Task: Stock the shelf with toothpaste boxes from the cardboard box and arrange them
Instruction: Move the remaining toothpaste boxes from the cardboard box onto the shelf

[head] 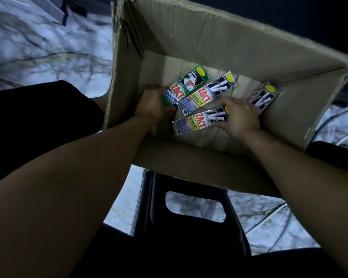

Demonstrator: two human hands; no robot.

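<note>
Head view looks down into an open cardboard box (229,45), its corrugated walls torn along the left rim, with toothpaste boxes lying flat on its bottom. The green ZACT Whitening box (184,85) shows a cup-and-saucer picture and a yellow oval at its far end. Just beside it, on its right and roughly parallel, lies the middle Smokers' box (207,91), silver and black with red ZACT lettering and a yellow band. The near Smokers' box (197,120) lies closer to the person, apart from the other two. The right Smokers' box (264,97) sits against the right wall; a second one may lie under it, but that is unclear.

Both bare forearms reach in over the near wall. The left hand (153,103) curls its fingers round the near end of the green ZACT Whitening box. The right hand (239,115), back upward, covers the far end of the near Smokers' box and overlaps the right Smokers' box; whether it grips either I cannot tell.

Under the cardboard box stands a black plastic stool (189,181) with a handle cut-out, on a marble-patterned floor (38,47).
</note>
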